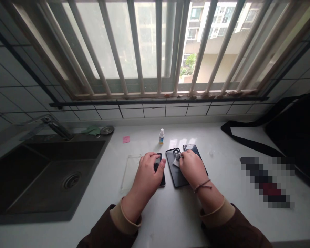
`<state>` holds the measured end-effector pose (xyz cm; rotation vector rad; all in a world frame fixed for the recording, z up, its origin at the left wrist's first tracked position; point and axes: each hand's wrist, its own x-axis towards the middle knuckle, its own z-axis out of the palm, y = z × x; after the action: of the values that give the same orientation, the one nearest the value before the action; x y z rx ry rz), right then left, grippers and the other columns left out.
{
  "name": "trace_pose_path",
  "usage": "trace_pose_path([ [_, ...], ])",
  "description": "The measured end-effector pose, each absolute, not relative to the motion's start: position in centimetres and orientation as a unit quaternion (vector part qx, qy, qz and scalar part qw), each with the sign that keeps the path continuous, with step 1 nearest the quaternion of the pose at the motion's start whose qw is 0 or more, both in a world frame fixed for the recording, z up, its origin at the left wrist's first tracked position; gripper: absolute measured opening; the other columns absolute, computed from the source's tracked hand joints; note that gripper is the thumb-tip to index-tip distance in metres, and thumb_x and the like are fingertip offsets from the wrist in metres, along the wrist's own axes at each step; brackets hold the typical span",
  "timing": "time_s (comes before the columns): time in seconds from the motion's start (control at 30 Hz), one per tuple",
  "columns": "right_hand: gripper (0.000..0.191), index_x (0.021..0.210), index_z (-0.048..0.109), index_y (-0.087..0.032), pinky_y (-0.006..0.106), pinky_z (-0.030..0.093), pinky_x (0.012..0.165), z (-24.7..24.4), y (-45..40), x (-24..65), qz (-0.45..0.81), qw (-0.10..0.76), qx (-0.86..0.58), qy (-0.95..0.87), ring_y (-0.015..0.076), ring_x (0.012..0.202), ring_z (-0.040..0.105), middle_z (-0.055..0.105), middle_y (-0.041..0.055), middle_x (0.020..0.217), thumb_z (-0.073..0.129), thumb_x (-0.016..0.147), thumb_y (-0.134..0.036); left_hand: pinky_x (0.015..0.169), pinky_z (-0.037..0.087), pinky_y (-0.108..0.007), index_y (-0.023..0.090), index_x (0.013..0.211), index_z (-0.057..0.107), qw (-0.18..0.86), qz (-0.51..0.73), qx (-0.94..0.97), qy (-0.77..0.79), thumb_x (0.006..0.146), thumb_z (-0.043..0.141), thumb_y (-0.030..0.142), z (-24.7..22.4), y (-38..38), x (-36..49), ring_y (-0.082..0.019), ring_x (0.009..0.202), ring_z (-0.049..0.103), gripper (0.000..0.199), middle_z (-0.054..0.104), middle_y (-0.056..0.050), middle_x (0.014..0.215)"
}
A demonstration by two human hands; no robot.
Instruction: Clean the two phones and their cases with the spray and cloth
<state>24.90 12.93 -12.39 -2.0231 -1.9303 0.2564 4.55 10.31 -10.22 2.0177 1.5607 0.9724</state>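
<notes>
My left hand (150,170) rests over a dark phone (162,181), its fingers on the upper part and its thumb apart at the right side. Under and beside that wrist lies a clear phone case (127,172). With pinched fingers, my right hand (192,167) holds a small light-grey cloth (176,162) near the round camera ring of a black phone case (174,175). Another dark phone (191,148) lies just behind the right hand, which partly covers it. A small white bottle (161,137) stands upright beyond both hands.
A dark sink (67,203) with a faucet (57,126) is at the left. A pink paper note (126,139) lies on the white countertop (165,220). At the right are a black bag (297,127) with its strap and a pixelated item (267,182). Window bars (158,51) rise behind.
</notes>
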Motion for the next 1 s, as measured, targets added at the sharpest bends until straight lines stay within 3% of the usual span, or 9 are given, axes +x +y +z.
trace_pose_path([
  [0.1,0.026,0.106,0.08,-0.017,0.037,0.05,0.094,-11.6,12.8,24.8,0.171,0.272,-0.685,-0.654,0.0275,0.105,0.071,0.076,0.0152,0.116,0.056,0.098,-0.021,0.099,0.059,-0.044,0.017,0.125,0.069,0.264,0.4,0.674,0.562,0.104,0.055,0.049,-10.3,10.5,4.5,-0.03,0.121,0.066,0.041,0.066,-0.017,0.132],
  [0.17,0.025,0.107,0.081,-0.018,0.037,0.052,0.094,-11.1,12.7,24.7,0.284,0.346,-0.637,-0.628,0.0272,0.104,0.072,0.079,0.0123,0.112,0.059,0.097,-0.029,0.099,0.06,-0.042,0.016,0.131,0.065,0.322,0.44,0.619,0.565,0.102,0.059,0.052,-10.3,10.7,4.5,-0.03,0.123,0.067,0.047,0.066,-0.018,0.137],
  [0.27,0.032,0.106,0.081,-0.016,0.037,0.054,0.088,-10.6,12.4,24.2,0.5,0.43,-0.517,-0.545,0.0254,0.095,0.072,0.08,0.0106,0.103,0.067,0.094,-0.043,0.108,0.056,-0.042,0.016,0.138,0.06,0.47,0.466,0.557,0.502,0.098,0.066,0.053,-10.1,10.7,4.6,-0.031,0.131,0.065,0.055,0.067,-0.018,0.141],
  [0.37,0.039,0.106,0.08,-0.015,0.034,0.054,0.082,-10.5,12.1,23.7,0.63,0.464,-0.424,-0.457,0.0217,0.086,0.07,0.08,0.0101,0.098,0.079,0.087,-0.049,0.1,0.059,-0.04,0.018,0.14,0.061,0.62,0.444,0.492,0.42,0.095,0.074,0.051,-10.0,10.4,4.9,-0.031,0.123,0.07,0.057,0.072,-0.015,0.136],
  [0.43,0.04,0.106,0.08,-0.015,0.033,0.053,0.081,-10.6,12.0,23.5,0.647,0.472,-0.408,-0.44,0.0205,0.085,0.069,0.079,0.0095,0.096,0.082,0.085,-0.049,0.09,0.062,-0.037,0.017,0.137,0.064,0.65,0.428,0.46,0.428,0.091,0.079,0.048,-10.1,10.3,5.0,-0.03,0.113,0.074,0.057,0.074,-0.015,0.13],
  [0.67,0.047,0.111,0.079,-0.015,0.035,0.054,0.083,-10.6,11.8,23.4,0.609,0.46,-0.436,-0.477,0.0214,0.088,0.069,0.078,0.009,0.098,0.078,0.088,-0.056,0.067,0.063,-0.032,0.013,0.117,0.073,0.605,0.416,0.456,0.503,0.089,0.08,0.05,-11.0,10.9,4.8,-0.022,0.082,0.074,0.047,0.078,-0.014,0.106],
  [0.87,0.045,0.103,0.078,-0.015,0.033,0.052,0.081,-10.1,11.9,23.8,0.636,0.422,-0.433,-0.48,0.0193,0.085,0.068,0.077,0.0081,0.097,0.086,0.081,-0.054,0.064,0.06,-0.03,0.015,0.108,0.077,0.581,0.389,0.485,0.526,0.088,0.079,0.048,-11.6,11.2,4.3,-0.023,0.08,0.074,0.039,0.079,-0.012,0.102],
  [1.0,0.047,0.094,0.078,-0.014,0.031,0.048,0.074,-10.3,12.3,24.3,0.625,0.401,-0.465,-0.482,0.0172,0.077,0.064,0.074,0.0056,0.086,0.085,0.08,-0.058,0.064,0.057,-0.029,0.015,0.103,0.077,0.591,0.376,0.49,0.519,0.085,0.081,0.047,-11.7,11.0,4.2,-0.023,0.077,0.074,0.037,0.079,-0.01,0.092],
])
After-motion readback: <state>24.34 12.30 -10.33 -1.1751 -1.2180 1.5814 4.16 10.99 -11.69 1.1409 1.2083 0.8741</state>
